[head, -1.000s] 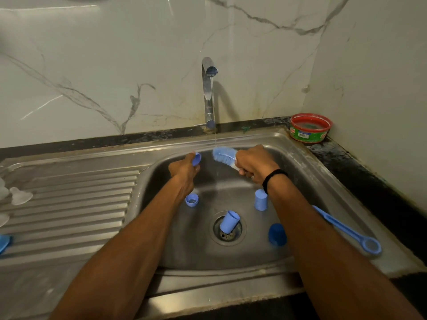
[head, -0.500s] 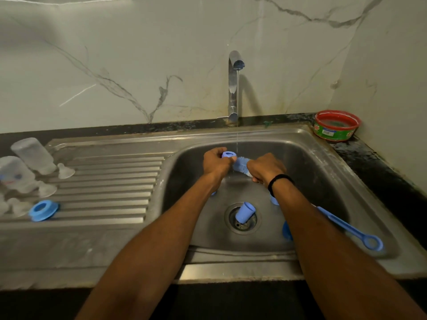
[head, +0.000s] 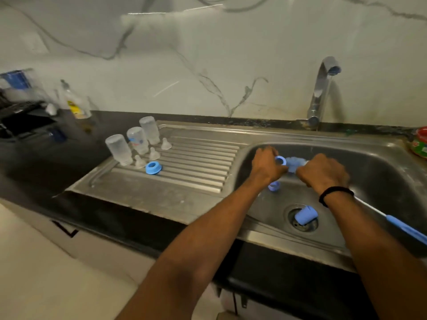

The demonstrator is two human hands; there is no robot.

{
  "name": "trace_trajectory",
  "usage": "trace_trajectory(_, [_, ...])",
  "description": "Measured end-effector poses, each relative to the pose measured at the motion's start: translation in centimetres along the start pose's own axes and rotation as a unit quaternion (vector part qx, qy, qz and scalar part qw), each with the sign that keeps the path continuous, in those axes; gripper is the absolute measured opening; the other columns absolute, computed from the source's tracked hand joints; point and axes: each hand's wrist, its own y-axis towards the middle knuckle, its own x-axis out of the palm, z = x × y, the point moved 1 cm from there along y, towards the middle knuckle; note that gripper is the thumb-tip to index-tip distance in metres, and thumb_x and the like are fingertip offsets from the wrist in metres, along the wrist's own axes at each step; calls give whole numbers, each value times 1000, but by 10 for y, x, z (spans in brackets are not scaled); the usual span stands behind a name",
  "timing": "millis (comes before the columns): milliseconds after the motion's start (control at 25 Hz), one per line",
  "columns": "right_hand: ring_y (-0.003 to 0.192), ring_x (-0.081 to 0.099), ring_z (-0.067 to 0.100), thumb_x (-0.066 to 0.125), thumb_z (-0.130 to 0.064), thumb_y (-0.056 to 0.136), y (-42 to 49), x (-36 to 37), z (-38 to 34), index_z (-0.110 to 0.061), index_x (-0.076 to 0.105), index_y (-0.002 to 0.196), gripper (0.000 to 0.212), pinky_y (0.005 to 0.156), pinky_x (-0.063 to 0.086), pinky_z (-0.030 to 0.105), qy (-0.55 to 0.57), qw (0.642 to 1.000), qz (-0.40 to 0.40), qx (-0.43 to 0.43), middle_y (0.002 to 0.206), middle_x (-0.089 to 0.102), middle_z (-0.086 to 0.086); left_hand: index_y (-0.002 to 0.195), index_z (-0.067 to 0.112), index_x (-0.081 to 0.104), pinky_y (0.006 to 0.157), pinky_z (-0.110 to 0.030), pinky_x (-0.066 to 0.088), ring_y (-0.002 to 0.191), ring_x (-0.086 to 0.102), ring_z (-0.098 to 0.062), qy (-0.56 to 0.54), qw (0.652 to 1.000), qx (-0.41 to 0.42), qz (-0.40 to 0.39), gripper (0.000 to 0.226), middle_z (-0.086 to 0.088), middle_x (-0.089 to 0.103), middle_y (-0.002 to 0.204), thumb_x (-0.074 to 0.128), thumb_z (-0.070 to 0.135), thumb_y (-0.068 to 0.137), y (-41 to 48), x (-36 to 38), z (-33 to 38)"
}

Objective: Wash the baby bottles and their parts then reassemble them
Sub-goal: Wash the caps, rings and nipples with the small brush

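Over the sink basin (head: 379, 172), my left hand (head: 265, 166) grips a small blue bottle ring (head: 280, 160). My right hand (head: 323, 170) grips the blue bottle brush (head: 294, 163) near its bristle head, which touches the ring; its long handle (head: 402, 228) runs back past my wrist. A blue cap (head: 305, 214) lies on the drain and another blue ring (head: 274, 186) sits on the basin floor below my left hand. On the drainboard (head: 196, 172) stand three clear bottles (head: 120, 149) upside down, three clear teats (head: 153, 154) and one blue ring (head: 153, 167).
The tap (head: 320, 93) rises behind the basin. A red and green tub (head: 420, 143) sits at the far right edge. A clear soap bottle (head: 75, 102) and a dark rack (head: 20, 116) stand on the black counter at the left.
The view has swung left, bringing the drainboard bottles and counter into sight. Both hands stay together over the basin, brush against the ring.
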Motion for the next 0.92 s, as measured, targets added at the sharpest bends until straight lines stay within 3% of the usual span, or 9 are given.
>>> trace_trajectory(200, [97, 62, 38, 67, -39, 88, -24, -9, -10, 1, 62, 116, 49, 72, 45, 37, 35, 999, -15, -8, 106, 65, 21, 109, 7, 68, 79, -33, 51, 93, 65, -23, 45, 999, 17, -18, 33, -11, 71, 105, 78, 22, 82, -10, -19, -15])
trace_trajectory(360, [83, 59, 34, 66, -35, 88, -31, -13, -26, 0, 63, 110, 41, 67, 44, 34, 74, 997, -15, -33, 88, 59, 15, 116, 10, 69, 78, -27, 45, 95, 64, -21, 60, 998, 21, -8, 35, -9, 70, 107, 76, 25, 85, -10, -48, -12])
trace_trajectory(480, [75, 53, 29, 66, -34, 89, -34, -13, -58, -4, 63, 105, 34, 65, 42, 32, 100, 992, -12, -79, 86, 57, 12, 116, 12, 70, 79, -26, 44, 94, 60, -16, 90, 996, 4, 4, 37, -5, 69, 106, 79, 24, 83, -5, -84, -17])
trace_trajectory(720, [99, 66, 33, 63, -22, 88, -49, 4, -142, -4, 69, 102, 24, 66, 39, 26, 143, 975, -39, -164, 100, 72, 15, 98, 7, 78, 81, -33, 56, 88, 70, -21, 198, 977, -72, -23, 29, -11, 76, 99, 84, 21, 74, 15, -180, -59])
trace_trajectory(800, [100, 66, 31, 62, -22, 89, -57, 10, -170, -5, 67, 105, 24, 66, 40, 26, 145, 970, -60, -183, 101, 71, 13, 104, 6, 78, 84, -34, 56, 91, 68, -21, 247, 964, -88, -32, 36, -11, 75, 105, 87, 23, 74, 21, -213, -78])
trace_trajectory(920, [88, 67, 26, 62, -21, 89, -63, 19, -203, -9, 66, 99, 16, 63, 41, 27, 160, 961, -86, -209, 95, 71, 10, 118, 6, 73, 98, -40, 53, 110, 66, -27, 350, 931, -91, -55, 49, -10, 70, 118, 86, 32, 78, 30, -252, -101])
